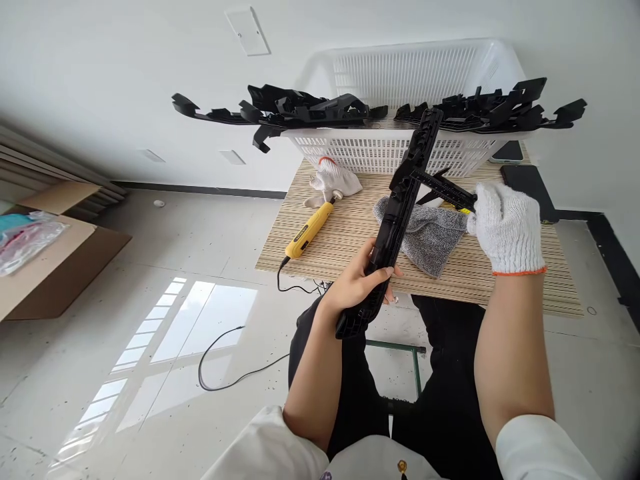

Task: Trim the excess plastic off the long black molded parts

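Note:
My bare left hand [357, 283] is closed round the lower part of a long black plastic part [400, 207], held tilted above the table's front edge. In a white knit glove with an orange cuff, my right hand [507, 223] grips a black caliper [450, 192] by its right end. The caliper's jaw end meets the middle of the plastic part; exact contact is hard to make out. Under them lies a grey cloth [435, 240]. To the left rests a yellow rotary tool [310, 230], its tip near a loose white glove [337, 179].
A white plastic basket [345, 148] stands at the back against the wall, with black plastic parts [310, 110] lying across its rim. A black flat object [527, 190] and a phone [509, 152] lie at right. Cables trail left; a cardboard box [65, 267] stands far left.

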A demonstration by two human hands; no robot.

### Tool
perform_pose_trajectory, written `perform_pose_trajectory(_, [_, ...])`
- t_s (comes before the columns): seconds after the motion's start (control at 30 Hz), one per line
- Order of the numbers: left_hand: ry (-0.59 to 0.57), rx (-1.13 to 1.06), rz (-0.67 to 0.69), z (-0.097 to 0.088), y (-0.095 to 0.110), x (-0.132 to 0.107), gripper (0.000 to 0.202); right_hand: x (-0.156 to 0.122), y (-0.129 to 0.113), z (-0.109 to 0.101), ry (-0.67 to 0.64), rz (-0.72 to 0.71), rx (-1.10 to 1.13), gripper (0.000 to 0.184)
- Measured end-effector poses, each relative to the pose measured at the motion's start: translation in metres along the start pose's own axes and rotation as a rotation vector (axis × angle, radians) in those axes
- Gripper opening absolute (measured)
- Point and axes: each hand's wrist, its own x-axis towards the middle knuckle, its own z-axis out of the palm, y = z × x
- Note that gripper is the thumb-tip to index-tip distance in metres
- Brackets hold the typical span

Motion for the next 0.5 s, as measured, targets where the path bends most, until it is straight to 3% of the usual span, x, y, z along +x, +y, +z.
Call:
perform_pose_trajectory(0.2, [-0.01,-0.008,0.005,-0.002,-0.001,0.0,0.037,-0.001,-0.013,-0.005,0.08,0.185,0.142,0.033])
perform_pose_trajectory(0.5, [-0.004,-0.018,0.002,-0.002,-0.002,0.0,0.041,-0.001,-0.009,-0.006,-0.018,0.145,0.152,0.054])
